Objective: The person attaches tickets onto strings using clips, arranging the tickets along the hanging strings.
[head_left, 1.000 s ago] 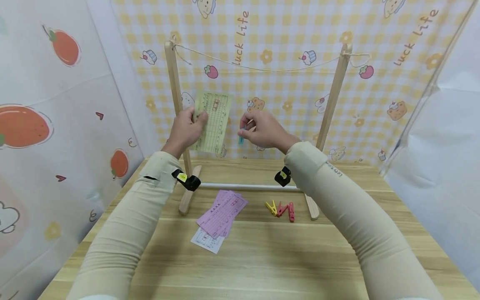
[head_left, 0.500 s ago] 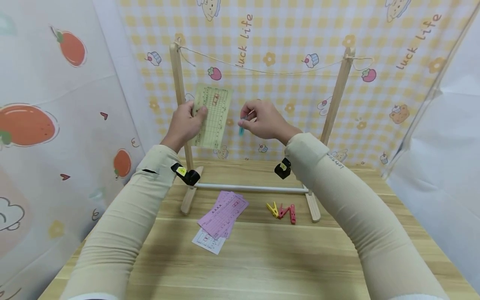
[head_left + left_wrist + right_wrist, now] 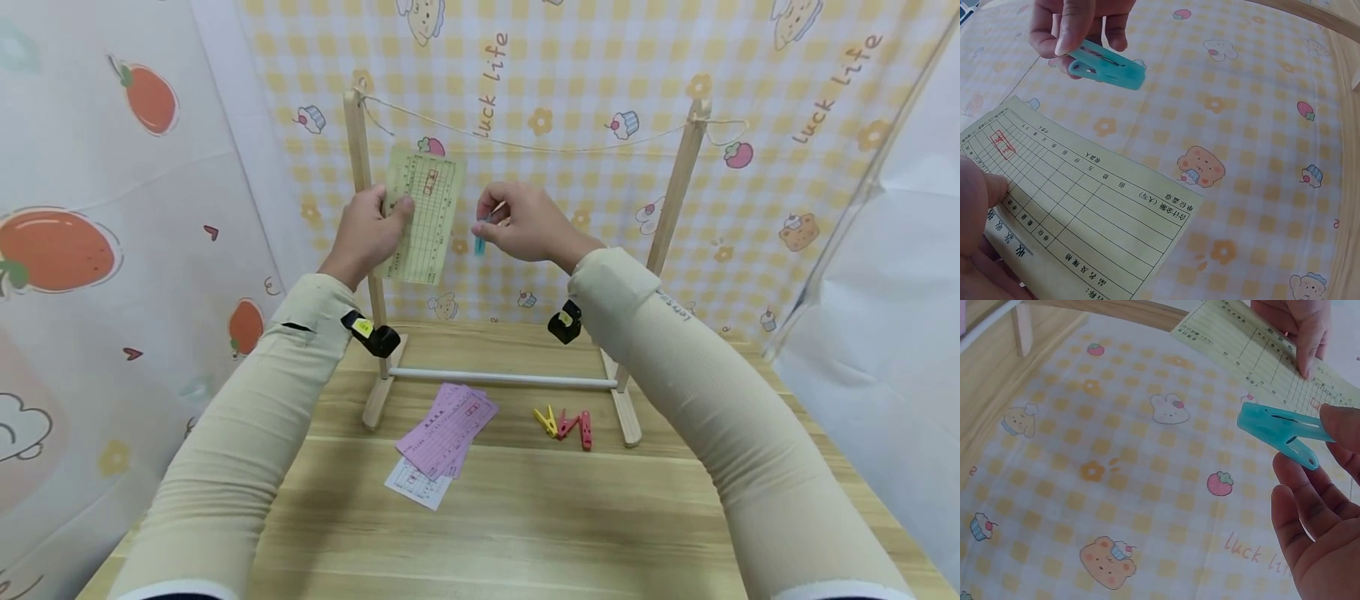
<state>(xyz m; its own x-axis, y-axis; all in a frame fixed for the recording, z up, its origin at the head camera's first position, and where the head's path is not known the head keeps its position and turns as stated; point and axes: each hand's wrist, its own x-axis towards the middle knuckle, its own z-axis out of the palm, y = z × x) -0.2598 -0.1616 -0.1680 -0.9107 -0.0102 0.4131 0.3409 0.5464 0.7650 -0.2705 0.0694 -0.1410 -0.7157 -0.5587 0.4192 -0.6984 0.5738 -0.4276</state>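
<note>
My left hand (image 3: 372,229) pinches a pale yellow printed receipt slip (image 3: 426,221) by its left edge, thumb in front. The slip is held nearly upright below the string (image 3: 540,148), with its top edge lower than the line. To its right, my right hand (image 3: 528,221) pinches a turquoise clothespin (image 3: 1279,428) by its handle ends, between thumb and fingers. In the right wrist view the clothespin's nose points away from the hand. A gap shows between the clothespin and the slip (image 3: 1085,200) in the left wrist view.
The string hangs between two wooden posts (image 3: 678,200) joined by a white rod (image 3: 502,379). On the table lie pink slips (image 3: 447,429) over a white slip (image 3: 417,485). Yellow (image 3: 547,421) and red clothespins (image 3: 587,430) lie to the right.
Both hands have risen toward the string, carrying the slip and the turquoise clothespin. The slips and clothespins on the table stay put.
</note>
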